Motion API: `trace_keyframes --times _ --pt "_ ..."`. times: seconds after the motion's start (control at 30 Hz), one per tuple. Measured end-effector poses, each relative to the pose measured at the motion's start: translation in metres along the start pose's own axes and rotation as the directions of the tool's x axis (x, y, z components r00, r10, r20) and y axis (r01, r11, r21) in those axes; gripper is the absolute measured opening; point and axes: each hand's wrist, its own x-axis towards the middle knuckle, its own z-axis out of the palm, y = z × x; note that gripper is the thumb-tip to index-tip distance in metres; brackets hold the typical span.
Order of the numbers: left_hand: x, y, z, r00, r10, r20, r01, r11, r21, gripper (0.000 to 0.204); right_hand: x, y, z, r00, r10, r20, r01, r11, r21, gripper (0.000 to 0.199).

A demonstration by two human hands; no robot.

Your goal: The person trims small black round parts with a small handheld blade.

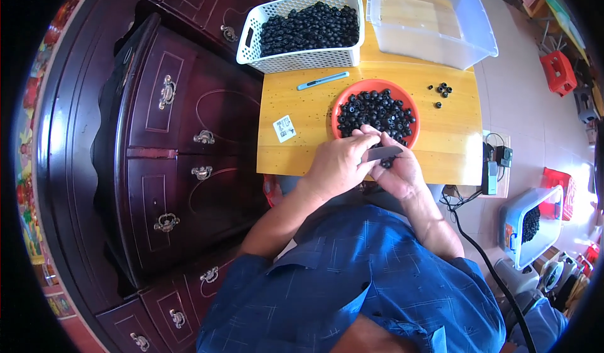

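Both my hands meet over the near rim of an orange-red bowl (413, 106), which holds many small black round parts (377, 111). A dark, flat, blade-like strip (385, 153) juts out from the closed fingers of my left hand (340, 167). It crosses over my right hand (402, 173), whose fingers curl upward beneath it. Black round parts (387, 163) show in the right palm, just under the strip. The fingertips of both hands come close together, and what lies between them is partly hidden.
On the yellow table (434, 158) are a blue utility knife (323, 80), a white printed label (284, 128) and several loose black parts (443, 89). A white perforated basket (302, 58) full of black parts and a clear plastic bin (465, 54) stand behind. Dark wooden drawers (195, 120) flank the left.
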Motion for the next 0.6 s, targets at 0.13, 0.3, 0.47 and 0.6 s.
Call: trace_keyframes --times 0.13,0.3,0.47,0.6 --pt "0.0 -0.005 0.001 0.996 0.059 -0.065 -0.056 0.997 0.045 0.03 0.0 0.0 -0.006 0.999 0.051 0.01 -0.051 0.997 -0.056 0.041" --pt "0.001 -0.005 0.002 0.991 0.053 -0.123 -0.057 0.998 -0.028 0.024 0.0 -0.002 0.002 0.999 0.034 -0.024 -0.037 0.988 -0.148 0.037" --pt "0.003 0.0 -0.012 0.982 0.036 -0.183 -0.069 0.981 -0.181 0.025 -0.008 0.003 0.003 0.983 -0.043 -0.178 -0.032 0.918 -0.395 0.026" --pt "0.001 -0.003 -0.009 0.977 0.041 -0.209 -0.075 0.985 -0.154 0.019 -0.009 -0.002 -0.003 0.996 0.082 -0.023 -0.085 0.934 -0.347 0.017"
